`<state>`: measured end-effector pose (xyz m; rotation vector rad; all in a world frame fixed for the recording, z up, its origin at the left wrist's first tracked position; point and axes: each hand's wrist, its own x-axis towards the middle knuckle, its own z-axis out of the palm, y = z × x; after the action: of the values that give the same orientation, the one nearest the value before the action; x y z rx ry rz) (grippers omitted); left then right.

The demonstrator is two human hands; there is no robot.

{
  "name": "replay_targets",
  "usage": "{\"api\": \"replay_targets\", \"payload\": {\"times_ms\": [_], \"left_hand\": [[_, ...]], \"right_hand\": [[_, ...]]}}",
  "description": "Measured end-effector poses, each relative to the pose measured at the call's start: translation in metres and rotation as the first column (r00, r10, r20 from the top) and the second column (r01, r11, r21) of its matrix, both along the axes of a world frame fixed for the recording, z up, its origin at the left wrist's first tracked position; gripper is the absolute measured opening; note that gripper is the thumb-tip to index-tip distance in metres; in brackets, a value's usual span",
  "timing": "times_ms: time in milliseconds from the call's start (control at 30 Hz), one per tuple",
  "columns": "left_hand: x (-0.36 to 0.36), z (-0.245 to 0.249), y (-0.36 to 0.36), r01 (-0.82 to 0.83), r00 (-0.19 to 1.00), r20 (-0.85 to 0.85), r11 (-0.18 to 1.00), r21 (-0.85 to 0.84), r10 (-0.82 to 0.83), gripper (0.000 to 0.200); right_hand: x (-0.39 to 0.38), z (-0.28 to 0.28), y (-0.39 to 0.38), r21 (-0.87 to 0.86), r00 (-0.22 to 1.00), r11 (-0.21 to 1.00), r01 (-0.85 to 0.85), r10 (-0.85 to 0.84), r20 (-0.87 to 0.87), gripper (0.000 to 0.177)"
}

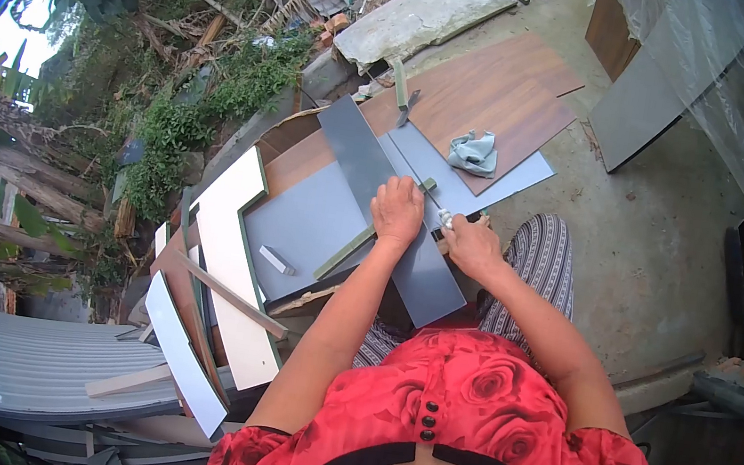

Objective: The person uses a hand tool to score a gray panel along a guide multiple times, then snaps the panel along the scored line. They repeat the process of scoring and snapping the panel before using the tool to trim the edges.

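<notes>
A long dark grey board (429, 283) lies slantwise across the pale grey panels in front of me. My left hand (397, 209) presses on its upper face near the middle, fingers curled; whether anything is under them is hidden. Just right of the board's edge, my right hand (472, 245) is closed around the whitish handle of a thin tool (445, 216), whose narrow shaft points up and left toward a small green-edged block (428, 184). Beside my left forearm a narrow green-edged strip (344, 252) rests on the panel.
A crumpled pale cloth (473, 152) lies on brown wood-grain boards (503, 108). White boards (235, 261) and a wooden strip (234, 297) are at the left, near corrugated metal sheet (40, 362). A grey panel (662, 97) leans at the upper right beside plastic sheeting.
</notes>
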<state>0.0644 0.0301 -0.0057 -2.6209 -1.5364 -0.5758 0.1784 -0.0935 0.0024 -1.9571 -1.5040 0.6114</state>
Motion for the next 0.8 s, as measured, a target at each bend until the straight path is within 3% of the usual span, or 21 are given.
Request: {"api": "replay_targets", "payload": {"times_ms": [200, 467, 533, 800], "left_hand": [[-0.003, -0.001, 0.001, 0.007, 1.0, 0.024, 1.0, -0.007, -0.007, 0.011], [-0.003, -0.001, 0.002, 0.018, 1.0, 0.022, 1.0, 0.012, -0.018, 0.01], [-0.001, 0.001, 0.0, 0.012, 1.0, 0.024, 1.0, 0.018, -0.012, 0.01], [-0.002, 0.005, -0.002, -0.007, 0.995, 0.101, 1.0, 0.012, 0.006, 0.009]], "right_hand": [[0.01, -0.002, -0.101, -0.137, 0.999, 0.99, -0.029, 0.025, -0.031, 0.027], [0.0, -0.006, 0.024, 0.016, 1.0, 1.0, -0.023, 0.023, 0.001, 0.029], [-0.002, -0.005, 0.026, 0.034, 1.0, 0.999, -0.018, 0.018, 0.009, 0.029], [0.014, 0.001, -0.094, -0.14, 0.999, 0.99, -0.033, 0.032, -0.006, 0.026]]}}
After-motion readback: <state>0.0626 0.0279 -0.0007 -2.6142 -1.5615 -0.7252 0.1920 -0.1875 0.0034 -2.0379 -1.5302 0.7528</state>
